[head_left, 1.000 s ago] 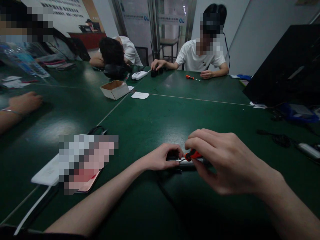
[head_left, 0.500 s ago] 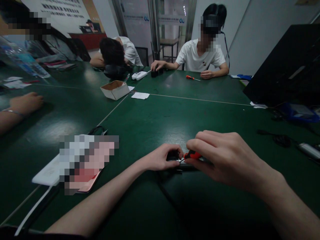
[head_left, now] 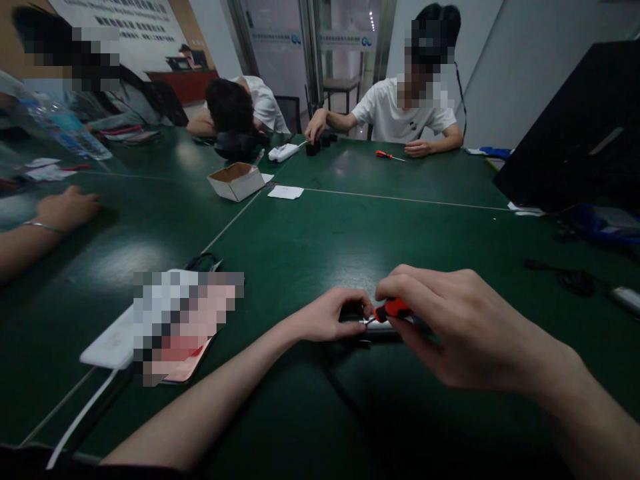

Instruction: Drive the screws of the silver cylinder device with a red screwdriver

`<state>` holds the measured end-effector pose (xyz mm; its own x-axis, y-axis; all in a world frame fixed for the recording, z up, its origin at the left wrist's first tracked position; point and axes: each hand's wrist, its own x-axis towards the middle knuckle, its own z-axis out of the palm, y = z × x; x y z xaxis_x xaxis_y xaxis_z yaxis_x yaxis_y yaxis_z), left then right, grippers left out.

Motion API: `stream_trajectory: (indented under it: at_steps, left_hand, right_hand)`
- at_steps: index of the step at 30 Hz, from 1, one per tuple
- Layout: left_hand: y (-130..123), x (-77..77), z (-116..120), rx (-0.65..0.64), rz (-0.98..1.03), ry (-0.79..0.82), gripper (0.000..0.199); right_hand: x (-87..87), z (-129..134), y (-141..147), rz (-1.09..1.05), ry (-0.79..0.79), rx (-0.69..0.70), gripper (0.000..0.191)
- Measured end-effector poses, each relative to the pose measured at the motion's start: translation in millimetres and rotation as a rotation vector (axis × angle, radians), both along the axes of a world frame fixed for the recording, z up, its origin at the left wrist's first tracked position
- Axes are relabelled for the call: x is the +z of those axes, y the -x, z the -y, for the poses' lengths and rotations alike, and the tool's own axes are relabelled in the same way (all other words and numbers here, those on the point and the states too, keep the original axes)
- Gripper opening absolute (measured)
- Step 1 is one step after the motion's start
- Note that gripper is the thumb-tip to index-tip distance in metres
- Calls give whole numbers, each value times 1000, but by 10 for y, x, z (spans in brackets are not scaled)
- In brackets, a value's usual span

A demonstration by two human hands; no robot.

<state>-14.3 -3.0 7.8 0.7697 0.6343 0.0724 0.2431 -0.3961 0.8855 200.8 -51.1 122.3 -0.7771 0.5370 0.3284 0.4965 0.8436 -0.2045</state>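
Note:
My right hand (head_left: 465, 327) grips a red and black screwdriver (head_left: 395, 307), its handle between thumb and fingers. The shaft slants down and left toward a low dark device with a light top strip (head_left: 384, 325), lying on the green table. Bent around the device's left end, my left hand (head_left: 327, 317) holds it with thumb and fingertips close to the screwdriver's tip. Just what the tip touches is too small to make out. A dark cable (head_left: 345, 390) trails from beneath the device toward me. My right fingers hide the device's far right part.
Left of my forearm lie a white flat slab with a cable (head_left: 105, 341) and a pink phone-like object (head_left: 193, 360). Farther off are an open cardboard box (head_left: 237, 185), paper (head_left: 286, 192) and another screwdriver (head_left: 385, 155). A co-worker's hand (head_left: 67, 207) rests left; a black monitor (head_left: 575, 127) stands right.
The whole view has shifted slightly. More of the screwdriver's red handle shows as my right fingers have loosened a little around it. My left hand keeps its hold on the device.

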Motion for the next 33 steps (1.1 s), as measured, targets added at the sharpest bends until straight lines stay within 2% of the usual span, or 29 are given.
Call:
stream_trajectory:
  at_steps: [7,10,12,17,19,24,28,33]
  left_hand:
    - [1,-12,3,21,-16,-15,19]
    - [0,-9,0,15,-26,-2,18]
    - [0,-6,-4,5,-28,5,18]
    - [2,2,-8,-2,-26,2,18]
    - [3,6,-3,4,-34,7,19]
    - [-7,15,16,30,-29,9,19]
    - [-20,29,10,17,-6,13,17]
    - [-19,38,-6,7,-19,35,19]
  right_hand:
    - [-9,-6,-6,38,-166,-30,7]
    - [-16,-20,-4,48,-219,-39,10]
    - [-12,-23,0,46,-194,-43,10]
    - [14,-4,2,16,6,-16,19]
    - [13,3,-1,5,26,-13,19]
    - [-4,-1,-7,36,-26,-28,17]
    - [-5,-11,-15,64,-151,-49,6]
    - [8,-2,-13,76,-200,-48,12]
